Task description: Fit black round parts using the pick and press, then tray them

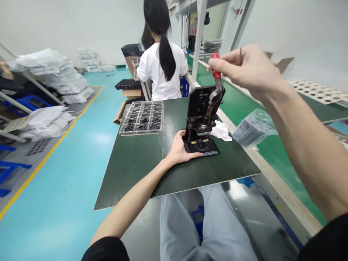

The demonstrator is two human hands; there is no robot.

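A small black toggle press [206, 98] stands upright on the green tabletop. My left hand [179, 148] holds its base at the left corner, the thumb stretched along the front edge and the fingers round the side. Raised above the press, my right hand [239, 67] is closed on the red-covered lever handle [215, 66]. On the base lies a black fixture plate [201, 145] with a round part in it. Between this plate and the press head above it there is a gap. A clear plastic tray [143, 117] with black round parts in its front compartments sits left of the press.
A crumpled white cloth [220, 131] lies right of the press, near a plastic bag of grey pieces [255, 127]. Beyond the table, a person in a white shirt [163, 69] sits facing away. A metal post [199, 40] rises at the table's far right.
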